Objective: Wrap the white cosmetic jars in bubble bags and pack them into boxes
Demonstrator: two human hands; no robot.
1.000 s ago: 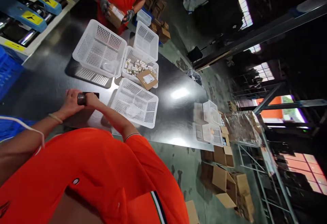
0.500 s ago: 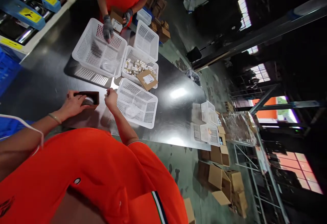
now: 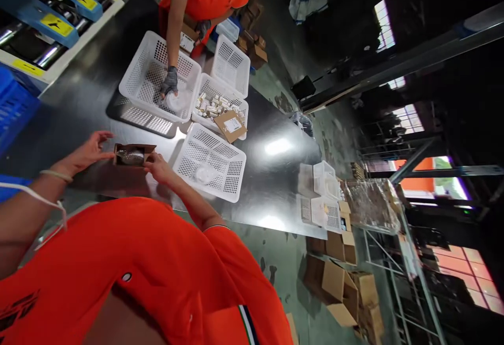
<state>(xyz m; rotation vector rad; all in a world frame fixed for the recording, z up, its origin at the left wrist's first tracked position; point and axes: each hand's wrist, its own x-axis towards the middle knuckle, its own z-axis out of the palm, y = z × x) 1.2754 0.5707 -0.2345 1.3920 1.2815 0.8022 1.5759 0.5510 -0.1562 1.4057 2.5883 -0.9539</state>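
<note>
A small open cardboard box (image 3: 151, 150) lies on the metal table in front of me. Inside it sits a clear plastic-wrapped item (image 3: 132, 156), whose kind I cannot make out. My left hand (image 3: 90, 153) is at the box's left end, fingers spread, with the thumb side touching its edge. At the opposite end, my right hand (image 3: 158, 168) has its fingers closed on the box by the raised flap. To the right of that hand stands a white perforated basket (image 3: 235, 174) holding a clear plastic-wrapped piece (image 3: 205, 174).
Across the metal table (image 3: 271, 171), a co-worker's gloved hand (image 3: 170, 81) reaches into a larger white basket (image 3: 132, 80). A basket (image 3: 246, 108) of small boxed pieces carries a flat cardboard piece (image 3: 231, 125). A roller machine (image 3: 59, 24) borders the far left.
My left hand has drawn back from inside the box and spread its fingers. My right hand has moved left onto the box. The co-worker's gloved hand has reached down into the large basket.
</note>
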